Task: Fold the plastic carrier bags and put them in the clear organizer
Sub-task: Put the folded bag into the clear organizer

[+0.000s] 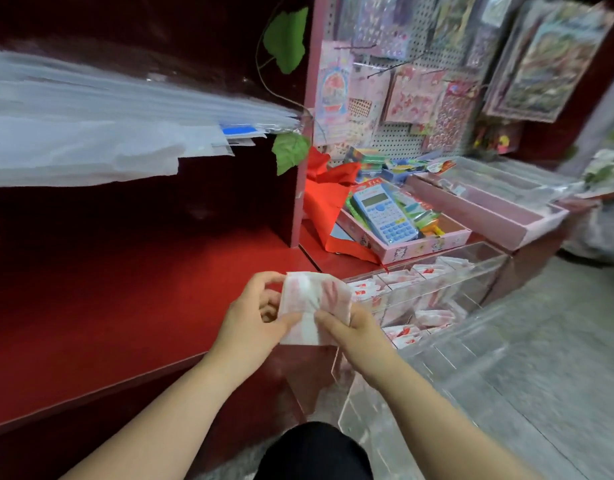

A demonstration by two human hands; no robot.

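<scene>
Folded bags [399,277] already sit in the clear organizer [472,282] at the counter's [125,306] right end, while left hand [253,317] and right hand [354,327] pinch another carrier bag [316,299] (seemingly mid-fold) over its front edge.

Even, soft indoor light, no hard shadows. The left recess is dim. Edges smear and bend, perhaps from motion.

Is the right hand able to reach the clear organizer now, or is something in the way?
Probably yes. The clear organizer sits just beside the right hand, looks open on top, with nothing between them. The hand does pinch the folded bag, together with the left hand.
</scene>
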